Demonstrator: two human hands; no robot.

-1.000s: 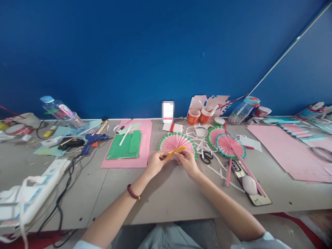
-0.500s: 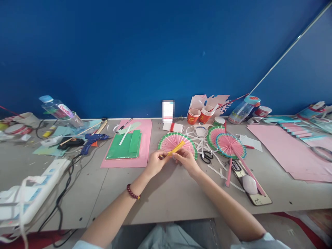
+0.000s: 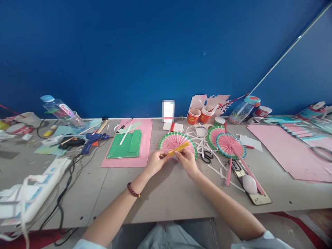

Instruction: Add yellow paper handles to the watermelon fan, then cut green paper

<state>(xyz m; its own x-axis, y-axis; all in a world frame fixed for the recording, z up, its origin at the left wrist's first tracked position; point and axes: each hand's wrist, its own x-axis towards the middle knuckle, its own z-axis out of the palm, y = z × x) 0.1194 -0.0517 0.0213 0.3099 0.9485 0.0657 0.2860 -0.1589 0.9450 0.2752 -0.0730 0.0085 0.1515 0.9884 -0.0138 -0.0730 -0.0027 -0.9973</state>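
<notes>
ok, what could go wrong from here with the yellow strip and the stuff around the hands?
1. The yellow strip is pinched in the fingers of both the left hand and the right hand; uneven pressure might crease it.
2. The green-edged pink fan lies just beyond the hands; a forward nudge could shift or bend its pleats.
3. The black-handled scissors lie close beside the right hand; a sideways move might knock them.
</notes>
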